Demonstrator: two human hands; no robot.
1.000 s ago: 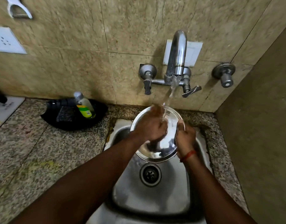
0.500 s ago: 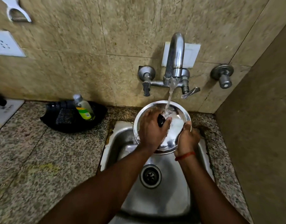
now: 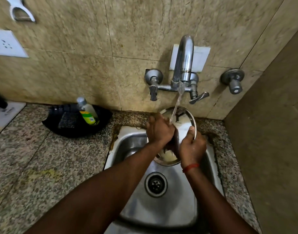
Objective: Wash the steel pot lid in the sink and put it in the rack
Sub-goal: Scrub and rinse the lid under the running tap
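The round steel pot lid is held tilted over the steel sink, under a running stream from the wall tap. My right hand grips the lid's right rim, thumb on the edge. My left hand lies on the lid's left face, covering its middle. Water hits the lid near the top. The lid's lower edge shows below my hands. No rack is in view.
A black tray on the granite counter holds a dish-soap bottle and a dark scrub pad. A second wall valve is at the right. A side wall closes the right. The drain is open.
The lid has tilted more upright and turned between my hands. My left hand slid to its left side, my right hand moved up the right rim. Water keeps running.
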